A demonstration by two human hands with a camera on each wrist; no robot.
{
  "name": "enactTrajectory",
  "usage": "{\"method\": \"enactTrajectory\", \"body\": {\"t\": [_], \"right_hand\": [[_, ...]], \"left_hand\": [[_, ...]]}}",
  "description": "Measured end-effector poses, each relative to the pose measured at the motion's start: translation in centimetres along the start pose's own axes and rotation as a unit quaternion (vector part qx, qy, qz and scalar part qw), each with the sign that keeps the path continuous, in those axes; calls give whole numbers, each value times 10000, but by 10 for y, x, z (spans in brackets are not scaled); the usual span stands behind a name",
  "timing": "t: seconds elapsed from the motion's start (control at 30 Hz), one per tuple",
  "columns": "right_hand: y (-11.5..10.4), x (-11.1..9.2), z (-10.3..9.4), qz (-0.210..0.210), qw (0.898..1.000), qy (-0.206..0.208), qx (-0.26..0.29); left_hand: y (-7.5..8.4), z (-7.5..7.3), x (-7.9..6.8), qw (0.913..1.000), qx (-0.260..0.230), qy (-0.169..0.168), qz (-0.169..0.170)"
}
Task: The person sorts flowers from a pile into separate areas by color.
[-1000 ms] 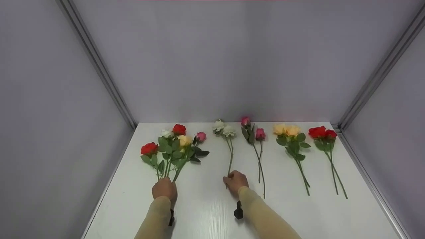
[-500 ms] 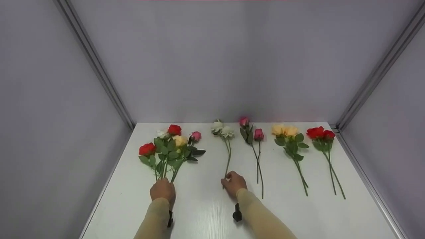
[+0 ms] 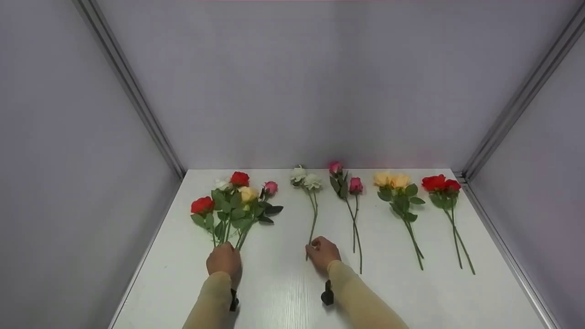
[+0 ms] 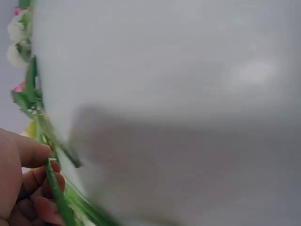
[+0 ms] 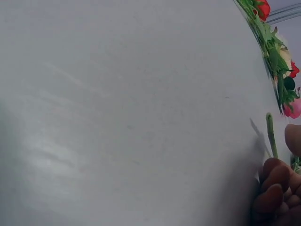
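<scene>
In the head view my left hand (image 3: 223, 258) grips a bunch of mixed roses (image 3: 238, 212) by the stems. Red, white, yellow and pink heads fan out on the table beyond it. Green stems (image 4: 57, 193) pass between thumb and curled fingers in the left wrist view. My right hand (image 3: 323, 252) pinches the lower stem of the white roses (image 3: 313, 182), whose two heads lie at the far edge. A cut stem end (image 5: 271, 134) sticks out past the right fingers in the right wrist view.
Right of the white roses lie two pink roses (image 3: 356, 185) with crossed stems. Further right are yellow roses (image 3: 400, 181) and red roses (image 3: 434, 183). Grey walls (image 3: 292, 91) enclose the white table (image 3: 283, 292) at the back and sides.
The view has shifted slightly, so everything sits a little further left. Both hands keep their hold with hardly any movement.
</scene>
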State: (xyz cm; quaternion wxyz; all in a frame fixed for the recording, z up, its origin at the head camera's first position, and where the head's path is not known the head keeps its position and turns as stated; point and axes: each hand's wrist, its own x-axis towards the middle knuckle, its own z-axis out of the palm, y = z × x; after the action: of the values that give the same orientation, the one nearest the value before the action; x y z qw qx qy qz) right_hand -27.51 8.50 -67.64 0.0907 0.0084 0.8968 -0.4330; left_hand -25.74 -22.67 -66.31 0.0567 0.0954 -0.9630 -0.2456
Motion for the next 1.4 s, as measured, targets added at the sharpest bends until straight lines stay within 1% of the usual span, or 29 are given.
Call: {"method": "enactTrajectory", "body": {"t": [0.07,0.13,0.2,0.23,0.3,0.33,0.37,0.43,0.47,0.57,0.63,0.77,0.83,0.9,0.97,1.07,1.13,1.3,1.33,1.4], "right_hand": [[1,0,0,-12,10000,4,58],[2,-1,0,-20,9999,-8,111],[4,-1,0,-33,9999,-22,130],[5,-1,1,-46,9999,-31,135],[7,-1,2,-68,9999,-52,141],[8,-1,2,-68,9999,-64,146],[8,-1,2,-79,9998,-83,158],[8,-2,3,-127,9998,-98,155],[7,-2,3,-139,9997,-110,141],[2,-2,2,-207,9996,-154,148],[-3,-1,1,-261,9994,-192,154],[-18,-6,-3,-538,9972,-315,403],[-29,-10,-5,-715,9948,-402,610],[-40,-16,-8,-871,9913,-513,849],[-51,-23,-12,-992,9870,-620,1103],[-66,-34,-18,-1136,9809,-768,1379],[-74,-41,-22,-1279,9769,-837,1494],[-83,-56,-34,-1496,9705,-940,1638],[-84,-58,-37,-1537,9701,-940,1629],[-83,-61,-41,-1687,9699,-899,1511]], "left_hand": [[4,-4,1,9984,-509,-194,-172],[7,-8,2,9932,-1025,-450,-328],[10,-11,3,9820,-1626,-802,-528],[11,-12,4,9730,-1972,-1004,-657],[13,-12,4,9465,-2750,-1408,-931],[13,-12,5,9297,-3147,-1586,-1071],[15,-11,5,9087,-3568,-1759,-1269],[18,-10,6,8687,-4275,-1961,-1551],[19,-10,6,8522,-4545,-2020,-1626],[28,-12,8,8145,-5139,-2053,-1742],[36,-15,8,7960,-5441,-2045,-1685],[54,-21,8,7667,-5906,-2048,-1461],[64,-23,7,7586,-6028,-2064,-1362],[74,-24,6,7541,-6094,-2090,-1276],[83,-23,4,7518,-6131,-2110,-1199],[96,-20,0,7558,-6099,-2118,-1088],[104,-17,-3,7592,-6071,-2088,-1072],[121,-10,-11,7674,-5997,-2012,-1045],[124,-9,-13,7710,-5961,-1998,-1015],[129,-7,-16,7828,-5833,-1964,-914]]}}
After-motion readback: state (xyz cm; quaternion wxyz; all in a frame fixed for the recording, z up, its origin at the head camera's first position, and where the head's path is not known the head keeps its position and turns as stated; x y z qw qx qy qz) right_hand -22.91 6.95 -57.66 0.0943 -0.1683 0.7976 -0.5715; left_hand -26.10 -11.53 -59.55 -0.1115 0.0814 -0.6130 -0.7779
